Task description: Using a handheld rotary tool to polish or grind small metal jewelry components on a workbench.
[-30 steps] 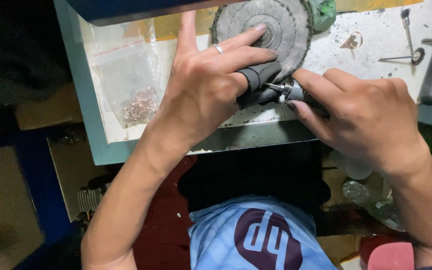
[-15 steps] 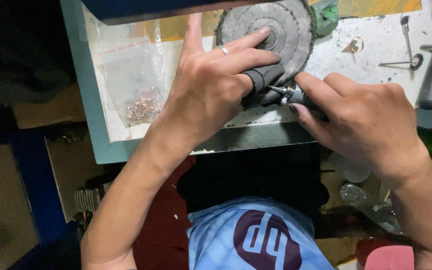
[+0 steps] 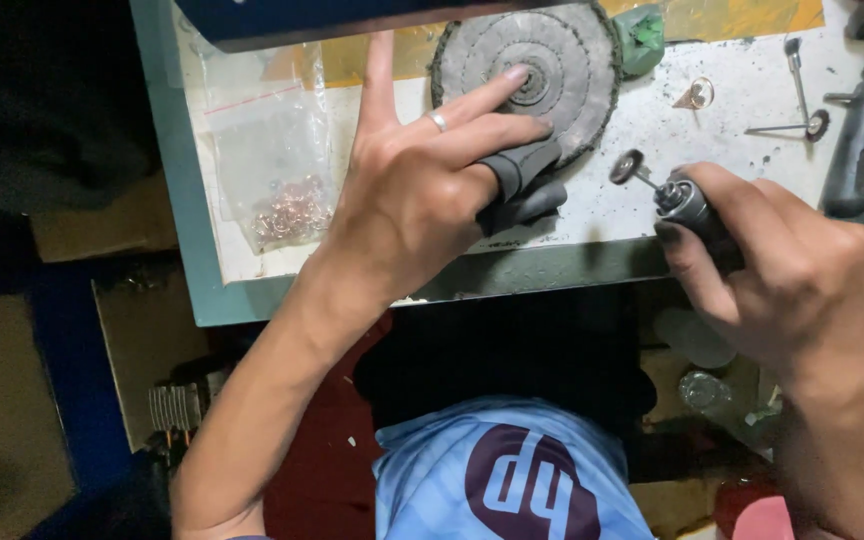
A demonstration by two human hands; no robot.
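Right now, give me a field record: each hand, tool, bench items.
left hand: spread on the grey buffing wheel, two fingers in dark finger covers
right hand: grips a rotary handpiece
tool tip: small disc bit, clear of the left hand
bench: clear bag of small metal rings at left, dark tool at right

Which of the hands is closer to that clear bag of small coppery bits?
Left. The left hand lies just beside the clear bag; the right hand is far across the bench.
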